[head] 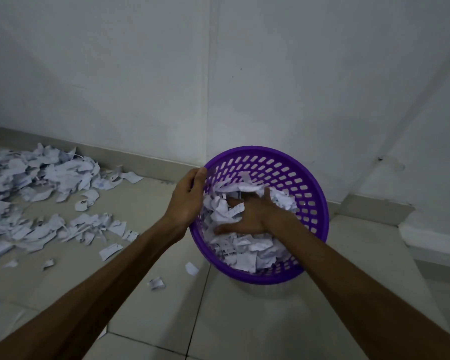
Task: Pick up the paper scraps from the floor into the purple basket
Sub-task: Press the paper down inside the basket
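Light was dim and even, with a cool grey cast. A soft shadow lay under the purple basket (260, 278). The right hand (247, 216) showed slight motion blur. Straight lines bowed toward the frame edges; no glare noted.

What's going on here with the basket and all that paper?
A person is clearing torn white paper scraps off the tiled floor. The left hand grips the rim of the round purple plastic basket, while the right hand presses spread fingers onto the scraps inside. A large pile remains on the floor.
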